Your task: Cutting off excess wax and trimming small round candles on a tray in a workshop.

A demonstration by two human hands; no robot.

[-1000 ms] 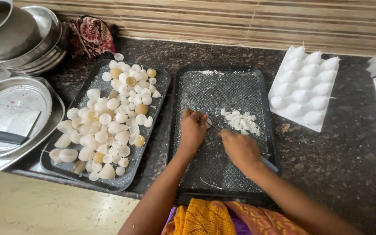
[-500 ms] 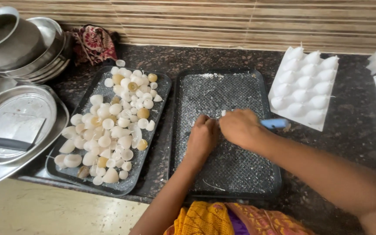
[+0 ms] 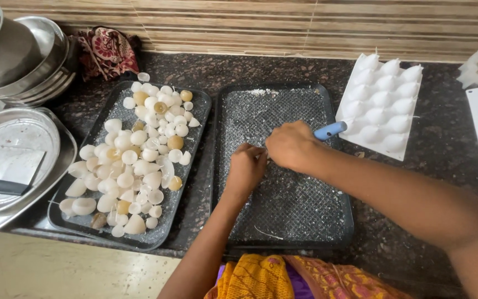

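Gripping a blue-handled tool (image 3: 330,130), the right hand (image 3: 291,145) is reaching across the dark mesh-lined tray (image 3: 283,210), its fingers clenched around the handle while the blade end is hidden beneath the hand. The left hand (image 3: 245,169) is resting curled on the mesh just beside it, touching the right hand; whether it is pinching anything cannot be told. With both hands crowding one spot, the hidden blade is risking a nick to the left fingers, and white crumbs could be getting pushed over the tray's low rim. Beside it, a second tray (image 3: 195,105) is holding white and golden shell-shaped pieces (image 3: 134,160). Both are sitting on a dark speckled stone counter (image 3: 443,149), with a white mould (image 3: 383,105), steel vessels (image 3: 23,61) and a striped wall behind.
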